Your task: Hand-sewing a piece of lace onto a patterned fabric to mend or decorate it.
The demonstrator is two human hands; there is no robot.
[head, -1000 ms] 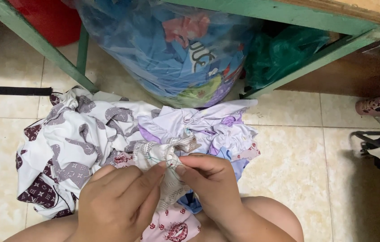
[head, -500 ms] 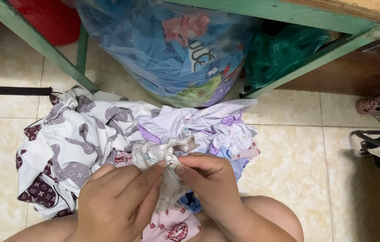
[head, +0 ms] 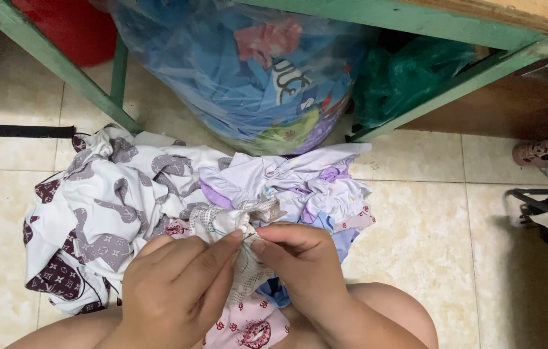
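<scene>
Checked cloth: small pale piece, bunched, on top of the clothes pile, pinched between both hands at the middle of the view.
Clothes pile: white fabric with grey and maroon prints on the left, lilac pieces to the right, spread on the tiled floor.
Left hand: fingers closed, thumb and forefinger gripping the cloth.
Right hand: fingers curled, pinching the same cloth, fingertips touching the left hand's.
Plastic bag: clear, stuffed with blue clothing, under a green table frame.

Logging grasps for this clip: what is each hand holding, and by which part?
Both the left hand and right hand pinch the small pale checked cloth with their fingertips at its bunched edge, above the clothes pile.
</scene>
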